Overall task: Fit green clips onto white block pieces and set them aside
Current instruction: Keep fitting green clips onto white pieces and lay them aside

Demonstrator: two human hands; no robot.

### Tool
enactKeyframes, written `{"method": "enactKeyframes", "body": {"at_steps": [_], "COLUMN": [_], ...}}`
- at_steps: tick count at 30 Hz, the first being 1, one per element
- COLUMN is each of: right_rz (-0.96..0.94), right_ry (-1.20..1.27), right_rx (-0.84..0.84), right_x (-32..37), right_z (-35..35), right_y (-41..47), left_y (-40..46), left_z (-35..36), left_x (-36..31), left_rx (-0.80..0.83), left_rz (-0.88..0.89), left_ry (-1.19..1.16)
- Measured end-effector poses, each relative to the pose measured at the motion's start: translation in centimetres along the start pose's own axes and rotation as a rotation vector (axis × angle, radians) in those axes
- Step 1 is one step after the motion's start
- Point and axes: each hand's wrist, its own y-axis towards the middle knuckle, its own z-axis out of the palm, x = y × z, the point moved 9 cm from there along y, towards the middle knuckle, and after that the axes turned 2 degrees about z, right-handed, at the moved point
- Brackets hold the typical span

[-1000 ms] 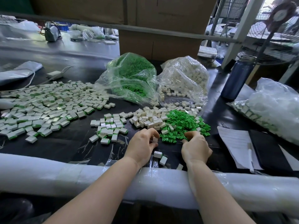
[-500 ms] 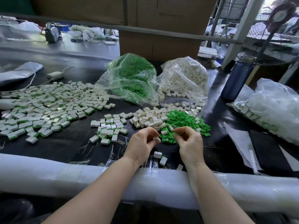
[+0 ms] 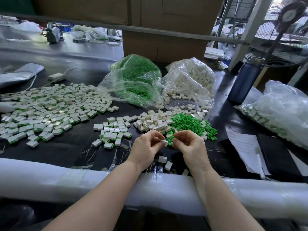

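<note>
A white block piece (image 3: 164, 142) is being pinched between the thumb and curled fingers of the left hand (image 3: 146, 148), just above the near edge of the table (image 3: 70, 147), while a green clip (image 3: 173, 140) is being pinched by the right hand (image 3: 191, 147) and is being brought up against the block. A second ago the right hand was being pressed down into the loose pile of green clips (image 3: 191, 124) towards the table's middle; it is now being held raised beside the left, so a clip is judged to have been picked and the fitting step is being started. Whether the clip is already being seated cannot be told. Finished pieces (image 3: 50, 110) are being gathered towards the left edge of the table, and unclipped blocks (image 3: 153, 120) are lying just behind the hands.
</note>
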Motion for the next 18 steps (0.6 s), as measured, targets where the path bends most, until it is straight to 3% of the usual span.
{"method": "enactKeyframes", "body": {"at_steps": [7,18], "right_rz": [-0.007,-0.007], "right_ry": [-0.033,-0.039], "right_rx": [0.021,0.024], "right_x": [-0.21,-0.20], "right_z": [0.18,0.26], "right_y": [0.11,0.10], "left_y": [0.02,0.03], "left_z": [-0.34,-0.49], "left_x": [0.32,0.00], "left_rx": [-0.004,-0.013], "left_rz": [-0.041,-0.006], "left_ry": [-0.129,-0.122]}}
